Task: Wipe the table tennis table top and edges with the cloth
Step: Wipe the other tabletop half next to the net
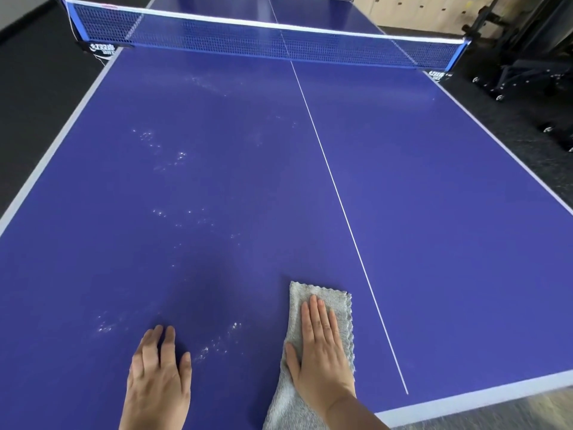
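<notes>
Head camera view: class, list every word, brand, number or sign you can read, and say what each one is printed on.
Nothing here reads clearly.
Left net clamp: white logo print, upside down from here, too blurred to read.
Right net clamp: similar white print, too small and blurred to read.
Red mark on the net's top band: too small to read.
Table top and cloth: no print visible.

We count one table (434,212), one net (263,41) along the top of the frame, one grey cloth (310,290) at lower centre, one white centre line (342,209), and two hands: left hand (158,377), right hand (319,352).
</notes>
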`<state>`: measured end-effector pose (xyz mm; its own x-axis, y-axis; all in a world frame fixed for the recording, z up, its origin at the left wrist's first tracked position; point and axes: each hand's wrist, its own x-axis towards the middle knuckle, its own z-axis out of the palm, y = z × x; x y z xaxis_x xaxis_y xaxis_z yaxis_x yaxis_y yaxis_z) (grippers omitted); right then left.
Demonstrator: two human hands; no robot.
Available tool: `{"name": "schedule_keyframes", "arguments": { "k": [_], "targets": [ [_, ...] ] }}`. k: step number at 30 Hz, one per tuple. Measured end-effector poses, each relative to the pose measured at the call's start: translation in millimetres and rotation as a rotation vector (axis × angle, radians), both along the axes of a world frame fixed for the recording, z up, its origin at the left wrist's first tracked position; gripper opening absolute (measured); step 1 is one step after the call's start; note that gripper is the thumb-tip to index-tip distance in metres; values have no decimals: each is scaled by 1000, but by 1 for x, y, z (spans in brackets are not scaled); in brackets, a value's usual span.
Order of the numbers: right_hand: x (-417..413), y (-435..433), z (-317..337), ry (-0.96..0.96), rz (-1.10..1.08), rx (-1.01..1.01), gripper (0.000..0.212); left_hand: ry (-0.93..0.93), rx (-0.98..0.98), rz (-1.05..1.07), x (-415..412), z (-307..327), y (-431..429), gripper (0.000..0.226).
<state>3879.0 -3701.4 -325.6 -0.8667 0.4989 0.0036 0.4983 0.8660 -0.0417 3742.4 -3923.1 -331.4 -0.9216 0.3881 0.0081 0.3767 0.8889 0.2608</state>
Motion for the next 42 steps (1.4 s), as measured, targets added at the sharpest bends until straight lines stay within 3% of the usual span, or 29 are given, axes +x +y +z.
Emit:
{"name": "schedule_keyframes", "arguments": {
  "k": [21, 28, 42],
  "targets": [
    [1, 1, -2, 48, 0, -74, 72, 5, -23, -11, 2, -1, -2, 85],
    [-1, 2, -6, -56, 14, -155, 74, -6, -39, -33, 4, 7, -3, 68],
    [-1, 4, -11, -30, 8, -155, 75, -2, -40, -17, 4, 11, -1, 66]
  ]
}}
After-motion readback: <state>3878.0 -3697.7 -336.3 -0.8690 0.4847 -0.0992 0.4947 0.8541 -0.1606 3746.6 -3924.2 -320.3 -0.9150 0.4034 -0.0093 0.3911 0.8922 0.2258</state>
